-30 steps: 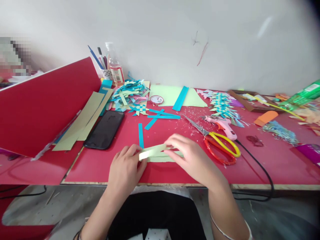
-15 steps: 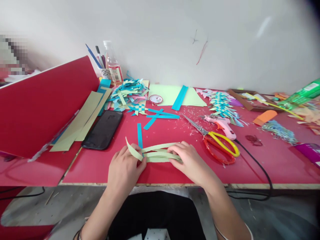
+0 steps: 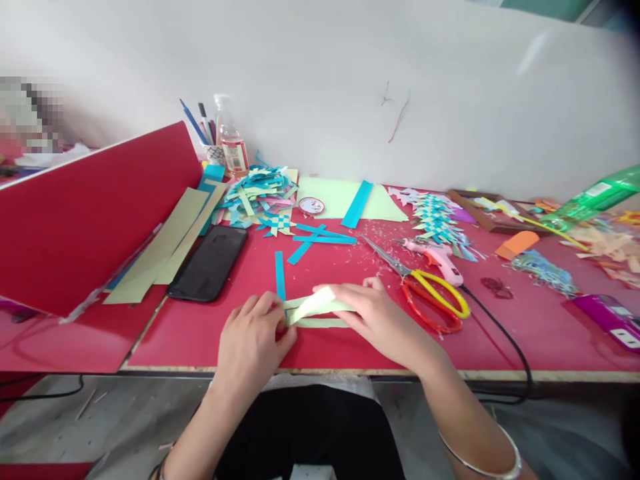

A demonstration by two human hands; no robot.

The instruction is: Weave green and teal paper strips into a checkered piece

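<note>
Pale green paper strips lie side by side at the table's front, with a blue paper strip running under or through their left end. My left hand pinches the strips where they meet the blue one. One green strip is lifted and bent over to the right, its upper end at the fingers of my right hand, which are closed on it. Beyond my hands several loose blue strips cross each other, near a small woven blue-and-green piece.
Scissors and a pink glue gun lie to the right, its cable trailing off the front edge. A black phone and wide paper strips are on the left. Behind stand a bottle and a heap of paper scraps.
The green strip end that stood up at my left hand is now folded over to the right, at my right hand's fingers. The view has shifted slightly.
</note>
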